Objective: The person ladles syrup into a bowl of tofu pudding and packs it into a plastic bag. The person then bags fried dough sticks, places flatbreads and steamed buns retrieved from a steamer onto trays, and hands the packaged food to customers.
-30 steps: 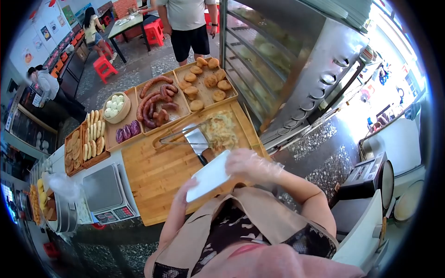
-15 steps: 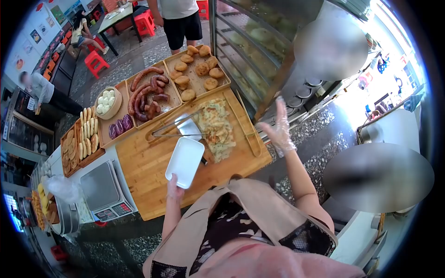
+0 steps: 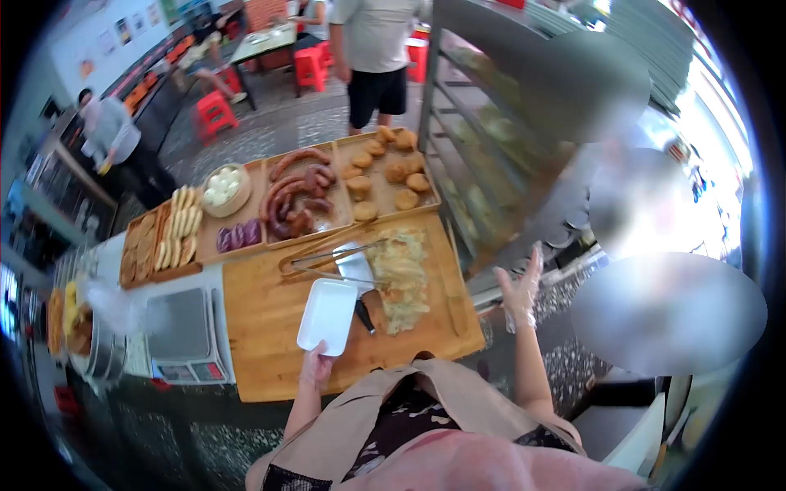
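Note:
My left hand (image 3: 316, 366) grips a white foam tray (image 3: 327, 315) by its near end, held over the wooden board (image 3: 262, 327). Gloved in clear plastic, my right hand (image 3: 521, 293) is raised to the right of the board with fingers spread and nothing in it. A pile of flat pancake (image 3: 403, 278) lies on the board's right part. Left of it rest metal tongs (image 3: 315, 263) and a wide-bladed scraper (image 3: 355, 268) with a black handle (image 3: 365, 317), partly behind the tray. Another pair of tongs, blurred, lies along the board's right edge.
Beyond the board stand trays of sausages (image 3: 299, 192), round buns (image 3: 407, 170), purple pieces (image 3: 238, 236) and long pale breads (image 3: 179, 225), plus a basket of white eggs (image 3: 227, 186). A scale (image 3: 182, 327) sits left. A metal rack (image 3: 483, 123) rises at right. A person (image 3: 378, 57) stands opposite.
The camera view has shifted, so the counter appears lower and further right. My left hand still holds the foam tray. My right hand stays raised and spread, now lower in view.

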Demonstrator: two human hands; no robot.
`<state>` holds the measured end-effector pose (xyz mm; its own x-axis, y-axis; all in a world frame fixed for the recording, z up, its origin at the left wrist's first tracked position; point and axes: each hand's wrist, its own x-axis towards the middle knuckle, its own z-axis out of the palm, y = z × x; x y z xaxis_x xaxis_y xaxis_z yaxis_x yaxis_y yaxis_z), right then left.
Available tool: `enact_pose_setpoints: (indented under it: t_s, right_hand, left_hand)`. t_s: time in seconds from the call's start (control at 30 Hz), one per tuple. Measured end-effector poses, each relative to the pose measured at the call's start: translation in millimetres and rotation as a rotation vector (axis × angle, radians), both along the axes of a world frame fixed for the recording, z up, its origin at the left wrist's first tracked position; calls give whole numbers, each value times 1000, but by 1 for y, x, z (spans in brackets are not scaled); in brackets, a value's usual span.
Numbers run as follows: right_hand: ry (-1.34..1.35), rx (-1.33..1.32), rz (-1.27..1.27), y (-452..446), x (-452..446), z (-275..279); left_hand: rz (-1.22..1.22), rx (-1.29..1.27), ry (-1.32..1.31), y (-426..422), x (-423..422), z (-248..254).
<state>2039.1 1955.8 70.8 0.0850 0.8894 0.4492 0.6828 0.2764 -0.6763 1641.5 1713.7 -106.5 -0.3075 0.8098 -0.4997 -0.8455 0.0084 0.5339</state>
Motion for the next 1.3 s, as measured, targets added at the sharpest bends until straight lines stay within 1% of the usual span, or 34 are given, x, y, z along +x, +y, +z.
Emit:
enact_pose_setpoints:
  t_s: [0.03, 0.07, 0.1, 0.13, 0.17, 0.2, 0.23, 0.27, 0.3, 0.37, 0.4, 0.47, 0.5, 0.57, 0.63, 0.67, 0.77, 0.83, 0.97, 1.03, 1.17, 1.23, 1.27, 1.3]
  right_hand:
    - [-51, 65, 40, 2, 0, -4]
    - [-104, 37, -1, 7, 5, -17]
    - [-51, 77, -21, 13, 6, -28]
    - [109, 50, 29, 7, -7, -8]
    - [48, 129, 30, 15, -1, -19]
    - [49, 111, 3, 20, 1, -25]
    - [111, 94, 0, 22, -2, -26]
    - [168, 72, -25, 25, -4, -29]
    - [168, 95, -41, 29, -1, -38]
    - [140, 111, -93, 33, -5, -36]
    - [134, 107, -78, 34, -8, -32]
    - [222, 5, -180, 36, -14, -22]
    - [228, 1, -191, 32, -21, -11]
    - [232, 28, -174, 39, -20, -12]
    - [247, 47, -167, 40, -23, -8]
    - [241, 46, -158, 40, -27, -5]
    - [250, 60, -137, 42, -32, -4]
    - [402, 65, -7, 48, -33, -9]
    - [326, 64, 5, 46, -37, -4]
    - [396, 109, 53, 44, -39, -6]
    - [338, 57, 57, 25, -55, 17]
    - [-18, 232, -278, 18, -69, 19]
    - [-10, 229, -269, 20, -78, 12]
    - [53, 288, -154, 23, -89, -1]
  left_hand:
    - [25, 23, 7, -4, -1, 3]
    - [39, 33, -36, -5, -5, -7]
    - [37, 61, -51, -6, -5, -3]
    - [39, 92, -59, -7, -6, 2]
    - [30, 62, -61, -7, -10, -5]
    - [3, 27, -68, -8, -14, -12]
    - [85, 33, -62, -11, -14, -5]
    - [66, 31, -39, -11, -13, 1]
    - [26, 26, -20, -10, -12, 6]
    - [58, -4, -13, -10, -11, 9]
    - [53, -33, -3, -12, -10, 8]
    - [70, -37, -8, -16, -10, 8]
    - [64, -46, 21, -18, -11, 7]
    - [69, -58, 32, -22, -9, -4]
    - [29, -156, 82, -26, -14, -16]
    - [38, -158, 75, -27, -14, -21]
    - [82, -196, 110, -24, -10, -23]
    - [128, -202, 96, -20, -10, -26]
    - [159, -238, 92, -19, -8, -16]
    - [152, -226, 67, -19, -10, -18]
    - [188, -240, 56, -18, -13, -31]
    - [182, -224, 1, -17, -13, -42]
    - [193, -225, 7, -16, -13, -47]
    - [217, -245, 30, -14, -12, -43]
